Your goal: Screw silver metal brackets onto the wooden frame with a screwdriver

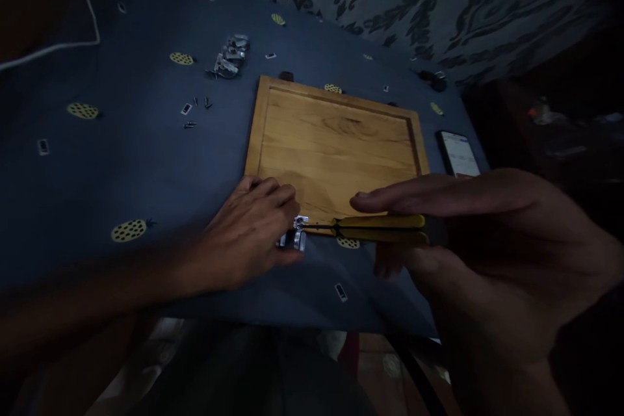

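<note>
My left hand [260, 227] is closed at the near left corner of a wooden board [336, 149] with a raised frame. Its fingers and thumb hold a shiny metal hinge [301, 223] against the board's front edge; part of the hinge is hidden under the hand. In my right hand [468, 240] is a screwdriver [380, 223] with a yellow and dark handle, lying nearly level. The thin shaft points left and its tip meets the hinge. Whether a screw sits under the tip is too small to tell.
Several small screws [207, 103] lie left of the board, with a pile of metal hinges [231, 57] behind them. A phone [458, 153] rests to the right. A white cable [90, 13] crosses the far left of the blue tablecloth [160, 175]. A dark object [433, 80] stands at the back right.
</note>
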